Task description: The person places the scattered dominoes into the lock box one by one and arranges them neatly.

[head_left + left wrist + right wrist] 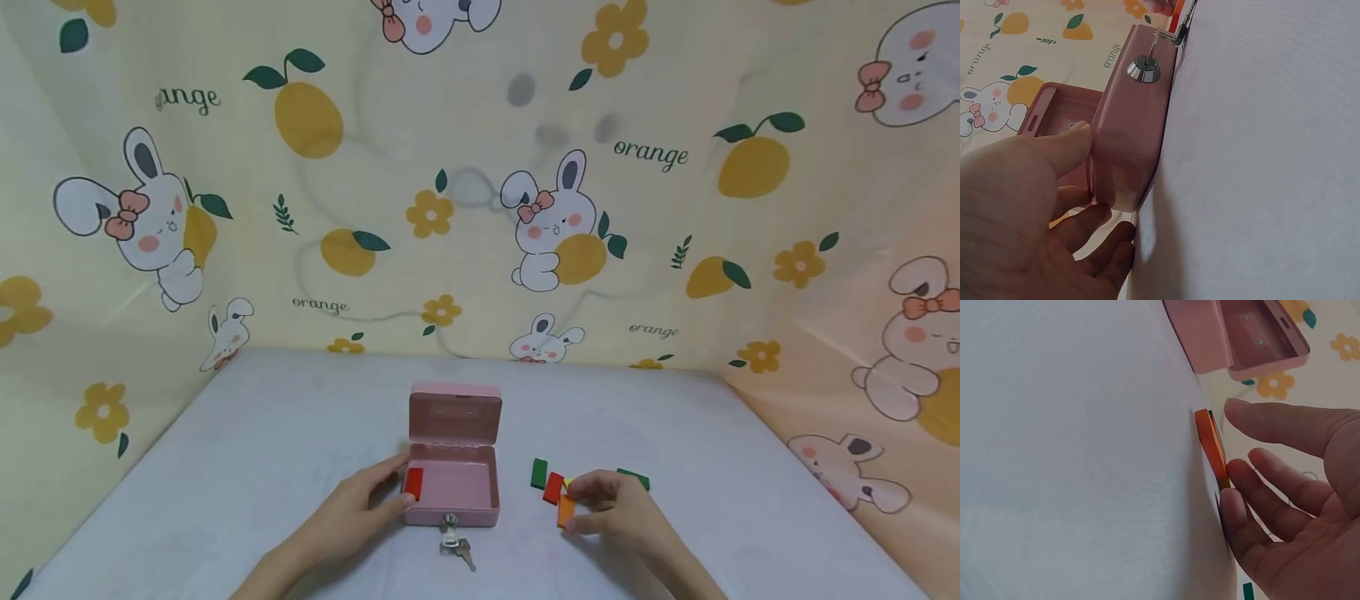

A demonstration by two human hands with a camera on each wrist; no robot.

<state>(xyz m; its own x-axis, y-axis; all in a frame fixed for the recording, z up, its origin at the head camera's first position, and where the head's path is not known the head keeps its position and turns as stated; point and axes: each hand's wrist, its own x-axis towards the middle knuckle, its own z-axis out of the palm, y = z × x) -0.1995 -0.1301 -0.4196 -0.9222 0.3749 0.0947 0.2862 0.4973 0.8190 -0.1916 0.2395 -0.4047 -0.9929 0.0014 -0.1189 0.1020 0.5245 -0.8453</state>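
A pink metal cash box (pixel 452 518) stands on the table with its lid (pixel 455 419) up. One red block (pixel 414 484) lies inside, along the left wall. My left hand (pixel 358 510) holds the box's left side, the thumb at the rim and the fingers against the outside, as the left wrist view shows. My right hand (pixel 626 515) hovers around an orange block (pixel 1211 445) right of the box. In the right wrist view, its fingertips are at one end of that block and the thumb is apart from it.
Near the orange block lie a red block (pixel 553 487), a partly covered yellow block (pixel 567 482), a green block (pixel 539 473) and another green block (pixel 634 478) behind the right hand. Keys (pixel 462 550) hang from the box's front lock (pixel 1144 67). Printed cloth (pixel 465 250) backs the white table (pixel 300 417).
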